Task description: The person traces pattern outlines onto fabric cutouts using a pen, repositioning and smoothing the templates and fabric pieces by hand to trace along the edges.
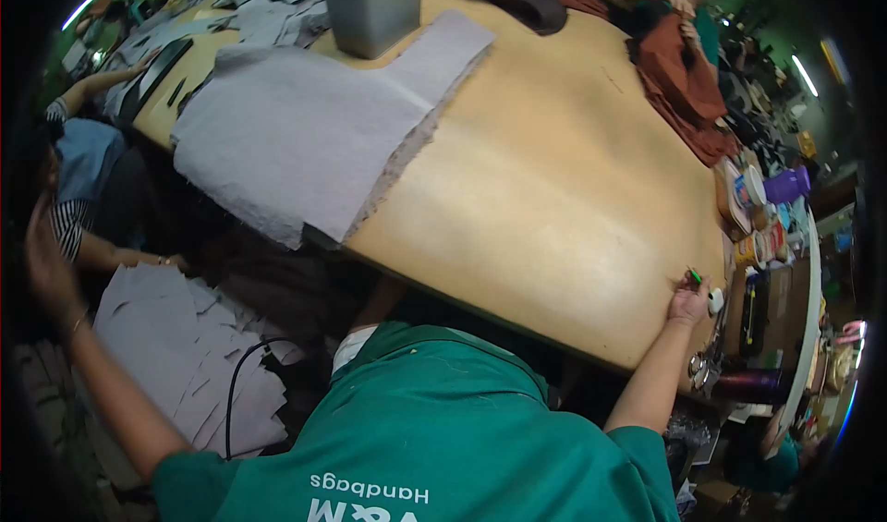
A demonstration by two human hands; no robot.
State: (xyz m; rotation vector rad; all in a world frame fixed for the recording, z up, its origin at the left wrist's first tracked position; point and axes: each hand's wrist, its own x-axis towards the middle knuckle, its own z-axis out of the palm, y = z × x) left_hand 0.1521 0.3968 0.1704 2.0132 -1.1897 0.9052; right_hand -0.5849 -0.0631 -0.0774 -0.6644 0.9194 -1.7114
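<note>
One slim green pen-like item (694,276) sits in the right hand (686,302), whose fingers are curled in and pinching it, above the right end of the tabletop (536,217). One white round object (715,301) is just beside that hand. One large grey fabric piece (296,125) lies flat across the tabletop's left part, well apart from the right hand and ahead to its left. The left hand (51,259) is raised at far left, blurred; I cannot tell how its fingers stand. Below and right of it is one pile of grey cut pieces (176,337), too overlapped to count. One grey box-shaped object (374,9) stands behind the fabric.
</note>
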